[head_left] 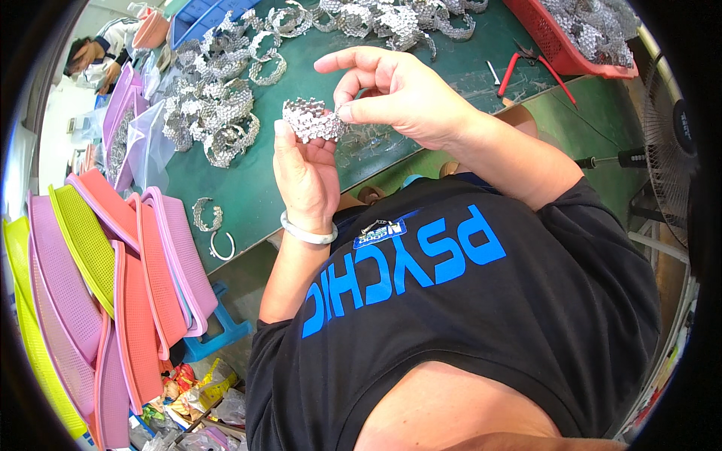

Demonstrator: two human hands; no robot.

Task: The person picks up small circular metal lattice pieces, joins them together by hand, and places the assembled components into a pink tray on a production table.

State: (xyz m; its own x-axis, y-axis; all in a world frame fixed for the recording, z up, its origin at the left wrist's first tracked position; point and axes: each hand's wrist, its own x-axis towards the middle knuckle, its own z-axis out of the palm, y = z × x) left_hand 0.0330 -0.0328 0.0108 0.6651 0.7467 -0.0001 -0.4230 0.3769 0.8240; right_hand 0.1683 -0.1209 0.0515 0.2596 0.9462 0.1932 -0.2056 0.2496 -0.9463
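Observation:
A silvery metal cuff bracelet (pixel 312 120) with a honeycomb-like surface is held up over the green table. My left hand (pixel 307 169) grips it from below, thumb on its left side and fingers curled behind. At the bracelet's right edge, my right hand (pixel 402 98) has thumb and a fingertip pressed together, while the index finger stretches out above. Whatever lies in that pinch is too small to make out. Heaped beyond my left hand are similar silvery bracelets (pixel 214 105), and more (pixel 391 22) lie along the far side.
Red-handled pliers (pixel 535 66) lie near a red basket (pixel 553 37) filled with silvery pieces. A fan (pixel 669 128) stands at right. Stacked coloured baskets (pixel 83 255) and a blue stool (pixel 219 331) are at left. Two loose pieces (pixel 207 216) sit by the table edge. Another person (pixel 105 52) works far left.

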